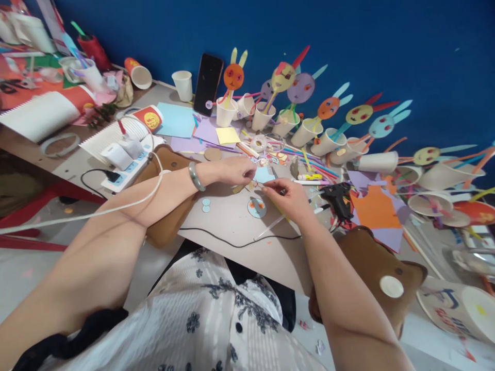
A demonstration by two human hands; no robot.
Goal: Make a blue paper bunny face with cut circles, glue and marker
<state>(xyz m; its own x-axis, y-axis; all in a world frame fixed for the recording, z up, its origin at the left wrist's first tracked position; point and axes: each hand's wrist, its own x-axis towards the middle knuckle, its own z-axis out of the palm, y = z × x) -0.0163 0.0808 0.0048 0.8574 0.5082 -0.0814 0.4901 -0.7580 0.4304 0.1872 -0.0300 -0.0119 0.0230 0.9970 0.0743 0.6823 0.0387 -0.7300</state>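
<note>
My left hand (pixel 236 171), with a bangle at the wrist, is closed with fingertips pinched over the middle of the table. Facing it, my right hand (pixel 288 200) is also closed in a pinch. A tiny thin piece lies between the two sets of fingertips, too small to name. Just below my hands a pale blue paper disc face (pixel 257 208) with orange eyes lies flat. Two joined or touching small blue paper circles (pixel 206 205) rest to its left. A black glue gun (pixel 338 201) is right of my right hand, and a clear stick (pixel 268 228) lies below that hand.
Paper cups with rabbit-faced figures (pixel 233 77) line the blue wall. A phone (pixel 208 82) leans there. A power strip (pixel 126 165) and white cable are by my left arm. Brown cushions (pixel 371 278) sit at the table's edge. Orange paper (pixel 377 208) lies right.
</note>
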